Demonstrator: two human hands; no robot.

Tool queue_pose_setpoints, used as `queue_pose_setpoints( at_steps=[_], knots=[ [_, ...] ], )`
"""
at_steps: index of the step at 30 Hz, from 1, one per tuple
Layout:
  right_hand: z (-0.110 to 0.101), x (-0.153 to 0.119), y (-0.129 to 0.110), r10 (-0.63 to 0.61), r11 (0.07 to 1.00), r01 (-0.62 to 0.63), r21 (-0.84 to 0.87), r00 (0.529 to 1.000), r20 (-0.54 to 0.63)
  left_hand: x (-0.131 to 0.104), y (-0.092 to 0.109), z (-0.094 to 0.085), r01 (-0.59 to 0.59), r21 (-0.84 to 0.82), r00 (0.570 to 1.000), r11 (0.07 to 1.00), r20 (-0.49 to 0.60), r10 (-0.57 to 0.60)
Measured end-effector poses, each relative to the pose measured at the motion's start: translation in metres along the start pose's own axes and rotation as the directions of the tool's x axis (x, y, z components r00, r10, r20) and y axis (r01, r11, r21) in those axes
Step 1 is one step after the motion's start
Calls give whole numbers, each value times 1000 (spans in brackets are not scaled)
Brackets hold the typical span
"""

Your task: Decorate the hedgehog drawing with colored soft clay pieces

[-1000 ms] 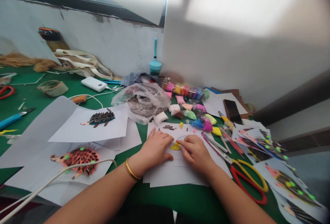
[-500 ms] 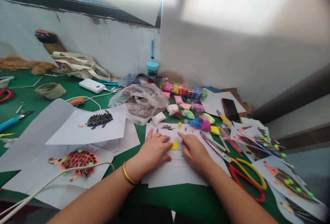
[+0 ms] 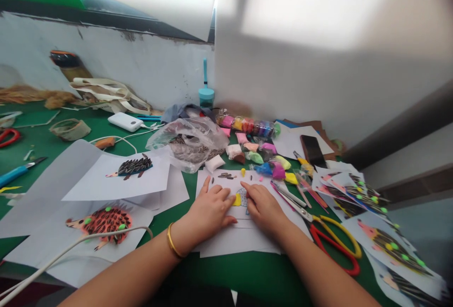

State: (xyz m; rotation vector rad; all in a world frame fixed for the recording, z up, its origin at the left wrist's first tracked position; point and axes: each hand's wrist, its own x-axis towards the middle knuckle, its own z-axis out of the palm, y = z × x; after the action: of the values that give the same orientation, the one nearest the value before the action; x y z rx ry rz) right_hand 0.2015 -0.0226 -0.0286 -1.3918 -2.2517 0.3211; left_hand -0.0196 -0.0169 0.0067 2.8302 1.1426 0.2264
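Left hand [image 3: 208, 211]: grip spread, on paper [image 3: 226, 244] by the tabletop's [image 3: 219, 269] near edge
Right hand [image 3: 264, 209]: index extended, others curled; pinch, cannot tell
Yellow clay [image 3: 237, 200]: between hands; probably light, soft, easily dented; best taken by its rim

A craft workspace is indicated by clay packets [image 3: 278, 170], scissors [image 3: 307, 215] and seed-covered hedgehog pictures [image 3: 102, 224] on a green table [image 3: 226, 274].
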Motion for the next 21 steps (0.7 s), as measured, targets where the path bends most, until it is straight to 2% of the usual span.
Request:
queue_pose_setpoints(
  at_steps=[8,21],
  knots=[
    [3,0,3,0,1000,1,19,1000,-11,5,2,6,26,31,999,999,-41,-25],
    [3,0,4,-13,1000,14,8,1000,-25,6,3,10,37,39,998,999,-42,-35]
  ],
)
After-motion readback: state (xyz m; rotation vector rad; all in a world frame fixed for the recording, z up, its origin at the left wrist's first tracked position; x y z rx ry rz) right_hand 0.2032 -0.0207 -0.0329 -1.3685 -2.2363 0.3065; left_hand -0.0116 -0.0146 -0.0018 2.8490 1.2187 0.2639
